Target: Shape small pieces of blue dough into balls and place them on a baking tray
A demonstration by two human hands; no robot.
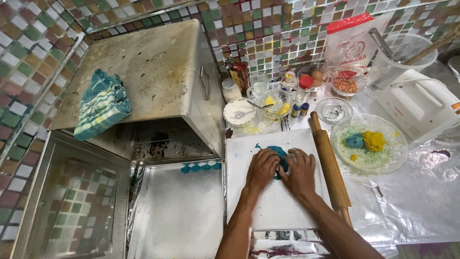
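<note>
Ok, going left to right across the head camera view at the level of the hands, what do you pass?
Glass oven door → metal baking tray → left hand → blue dough → right hand → wooden rolling pin → glass plate holding blue and yellow dough.

Striped cloth [101,106] on metal oven [158,67], rolling pin [330,165] beside glass plate [397,153] with yellow dough [373,141], white mixer [417,103] at right

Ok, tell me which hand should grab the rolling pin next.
Probably the right hand. The wooden rolling pin lies just beside it along the white board's right edge, while the left hand sits farther off, across the blue dough both hands press.
</note>
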